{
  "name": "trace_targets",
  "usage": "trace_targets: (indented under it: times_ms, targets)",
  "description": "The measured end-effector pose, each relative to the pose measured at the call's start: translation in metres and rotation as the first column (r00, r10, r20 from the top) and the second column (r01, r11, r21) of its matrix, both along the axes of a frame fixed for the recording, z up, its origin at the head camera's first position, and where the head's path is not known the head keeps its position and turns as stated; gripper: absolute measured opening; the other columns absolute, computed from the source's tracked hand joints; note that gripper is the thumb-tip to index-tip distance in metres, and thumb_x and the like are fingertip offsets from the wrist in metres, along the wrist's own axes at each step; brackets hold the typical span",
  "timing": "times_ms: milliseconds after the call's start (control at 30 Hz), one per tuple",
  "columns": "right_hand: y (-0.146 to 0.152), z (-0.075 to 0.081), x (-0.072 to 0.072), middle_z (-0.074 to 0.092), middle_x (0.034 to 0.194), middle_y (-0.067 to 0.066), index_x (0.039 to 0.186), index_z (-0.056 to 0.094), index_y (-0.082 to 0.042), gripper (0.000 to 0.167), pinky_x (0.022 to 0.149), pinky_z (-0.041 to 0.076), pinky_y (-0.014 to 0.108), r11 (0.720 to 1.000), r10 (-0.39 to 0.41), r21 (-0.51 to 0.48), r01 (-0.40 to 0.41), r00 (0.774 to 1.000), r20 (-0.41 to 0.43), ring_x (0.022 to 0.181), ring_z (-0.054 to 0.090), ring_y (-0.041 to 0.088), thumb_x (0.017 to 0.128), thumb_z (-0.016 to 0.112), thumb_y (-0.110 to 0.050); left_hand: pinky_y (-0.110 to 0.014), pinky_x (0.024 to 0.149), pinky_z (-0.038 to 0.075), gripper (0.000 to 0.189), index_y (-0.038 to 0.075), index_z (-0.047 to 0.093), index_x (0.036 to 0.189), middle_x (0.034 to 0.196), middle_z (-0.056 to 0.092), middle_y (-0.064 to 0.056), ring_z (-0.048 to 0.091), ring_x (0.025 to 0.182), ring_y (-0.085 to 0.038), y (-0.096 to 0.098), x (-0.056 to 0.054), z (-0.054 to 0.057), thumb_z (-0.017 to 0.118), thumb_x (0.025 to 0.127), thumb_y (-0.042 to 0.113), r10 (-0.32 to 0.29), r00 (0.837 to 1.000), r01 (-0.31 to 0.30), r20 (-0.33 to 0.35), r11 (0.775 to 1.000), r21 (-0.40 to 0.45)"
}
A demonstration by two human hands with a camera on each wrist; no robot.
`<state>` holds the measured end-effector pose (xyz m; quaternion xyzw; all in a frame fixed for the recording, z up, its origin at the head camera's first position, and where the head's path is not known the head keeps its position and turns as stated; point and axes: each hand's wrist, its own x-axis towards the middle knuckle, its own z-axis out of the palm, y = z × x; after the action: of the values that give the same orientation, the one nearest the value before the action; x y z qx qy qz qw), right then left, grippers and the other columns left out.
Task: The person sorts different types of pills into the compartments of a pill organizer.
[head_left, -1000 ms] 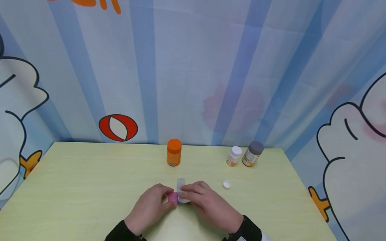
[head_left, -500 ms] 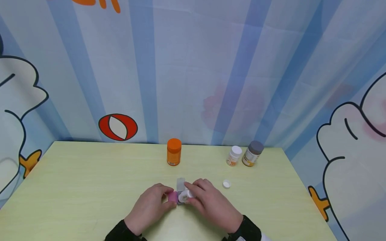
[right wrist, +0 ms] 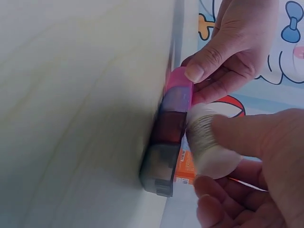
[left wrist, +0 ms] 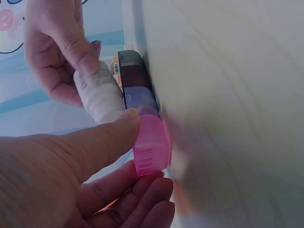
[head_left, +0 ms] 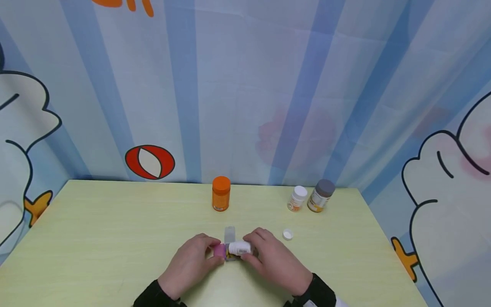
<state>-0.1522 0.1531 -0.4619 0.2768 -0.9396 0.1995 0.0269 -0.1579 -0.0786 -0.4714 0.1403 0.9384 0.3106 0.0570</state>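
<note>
A small pill box (head_left: 229, 257) lies on the table, pink at its left end, with purple and darker sections shown in the left wrist view. One translucent lid (head_left: 229, 234) stands open toward the back. My left hand (head_left: 193, 261) pinches the pink end (left wrist: 152, 142) between thumb and fingers. Small yellowish and dark bits show in the open compartment, too small to identify. My right hand (head_left: 274, 264) grips a white pill bottle (head_left: 240, 248) by its base, tipped on its side, with its neck end over the box. The bottle's mouth is hidden in both wrist views.
Behind the hands stands an orange bottle (head_left: 221, 194). At the back right are a white bottle (head_left: 297, 198) and a grey-capped bottle (head_left: 321, 195). A loose white cap (head_left: 287, 234) lies right of the box. A printed curtain (head_left: 238, 94) hangs behind the table.
The white bottle has turned from pointing down into the box to lying nearly level, its base to the right. My right hand has shifted slightly right; my left hand keeps its place.
</note>
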Motion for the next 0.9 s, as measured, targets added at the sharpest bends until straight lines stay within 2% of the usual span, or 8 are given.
trace_targets:
  times_ms: [67, 200, 267, 333, 433, 533, 667, 900]
  targets:
    - [0.001, 0.0, 0.0, 0.056, 0.107, -0.006, 0.119, 0.059, -0.014, 0.032, 0.078, 0.048, 0.021, 1.0, -0.004, 0.005, 0.004, 0.999, 0.047, 0.088, 0.049, 0.004, 0.092, 0.066, -0.031, -0.026, 0.066, 0.042, 0.037, 0.011, 0.071, 0.109, 0.089, 0.06, 0.004, 0.048, 0.075, -0.012, 0.0, 0.0, 0.0, 0.08, 0.079, 0.031, 0.001, 1.0, -0.001, 0.007, 1.0, 0.001]
    - [0.006, 0.0, 0.002, 0.051, 0.115, -0.004, 0.132, 0.052, -0.011, 0.043, 0.082, 0.05, 0.022, 1.0, -0.003, -0.012, 0.004, 0.992, 0.125, 0.092, 0.05, 0.004, 0.094, 0.064, -0.026, -0.028, 0.068, 0.043, 0.038, 0.012, 0.071, 0.109, 0.091, 0.062, 0.004, 0.048, 0.075, -0.012, 0.001, 0.0, 0.0, 0.08, 0.079, 0.032, 0.008, 1.0, -0.008, 0.025, 1.0, -0.001]
    - [0.009, 0.001, 0.004, 0.048, 0.117, -0.005, 0.134, 0.05, -0.014, 0.043, 0.085, 0.05, 0.023, 0.999, 0.002, -0.04, 0.004, 0.989, 0.146, 0.094, 0.05, 0.003, 0.095, 0.063, -0.025, -0.028, 0.069, 0.044, 0.038, 0.012, 0.071, 0.109, 0.092, 0.062, 0.003, 0.049, 0.076, -0.012, 0.001, 0.0, 0.0, 0.08, 0.078, 0.032, 0.013, 0.999, -0.013, 0.032, 1.0, -0.001]
    - [0.012, 0.001, 0.006, 0.047, 0.116, -0.008, 0.129, 0.052, -0.018, 0.037, 0.087, 0.05, 0.023, 0.996, 0.023, -0.083, -0.009, 0.986, 0.162, 0.097, 0.05, 0.003, 0.094, 0.064, -0.022, -0.029, 0.07, 0.044, 0.038, 0.012, 0.071, 0.109, 0.093, 0.062, 0.003, 0.049, 0.076, -0.012, 0.001, 0.0, 0.0, 0.08, 0.078, 0.032, 0.015, 0.999, -0.015, 0.033, 1.0, 0.0]
    - [0.017, 0.002, 0.011, 0.05, 0.114, -0.012, 0.119, 0.054, -0.026, 0.03, 0.09, 0.05, 0.025, 0.986, 0.095, -0.154, -0.066, 0.977, 0.188, 0.101, 0.051, 0.002, 0.092, 0.066, -0.02, -0.029, 0.07, 0.044, 0.038, 0.012, 0.071, 0.109, 0.093, 0.062, 0.003, 0.049, 0.076, -0.012, 0.001, 0.0, 0.0, 0.08, 0.078, 0.032, 0.017, 0.999, -0.017, 0.034, 1.0, -0.003]
    - [0.021, 0.002, 0.018, 0.055, 0.11, -0.017, 0.114, 0.054, -0.031, 0.029, 0.09, 0.048, 0.025, 0.976, 0.163, -0.186, -0.116, 0.951, 0.261, 0.102, 0.051, 0.002, 0.091, 0.069, -0.022, -0.029, 0.069, 0.044, 0.038, 0.012, 0.071, 0.11, 0.093, 0.062, 0.003, 0.048, 0.076, -0.012, 0.002, -0.001, 0.001, 0.08, 0.078, 0.032, 0.017, 0.999, -0.017, 0.034, 1.0, -0.007]
    - [0.022, -0.001, 0.023, 0.057, 0.104, -0.023, 0.11, 0.057, -0.035, 0.027, 0.087, 0.045, 0.022, 0.979, 0.182, -0.154, -0.136, 0.919, 0.349, 0.099, 0.049, 0.004, 0.088, 0.071, -0.028, -0.028, 0.069, 0.044, 0.038, 0.012, 0.071, 0.111, 0.092, 0.062, 0.003, 0.048, 0.076, -0.012, 0.002, 0.0, 0.002, 0.08, 0.078, 0.031, 0.014, 1.0, -0.014, 0.019, 1.0, -0.012]
    - [0.023, -0.008, 0.022, 0.056, 0.104, -0.024, 0.11, 0.058, -0.034, 0.035, 0.085, 0.045, 0.021, 0.984, 0.179, -0.09, -0.157, 0.908, 0.379, 0.098, 0.048, 0.002, 0.081, 0.078, -0.03, -0.028, 0.069, 0.043, 0.038, 0.012, 0.07, 0.112, 0.091, 0.061, 0.005, 0.048, 0.076, -0.011, 0.002, 0.0, 0.0, 0.079, 0.08, 0.03, 0.009, 1.0, -0.009, 0.016, 1.0, -0.013]
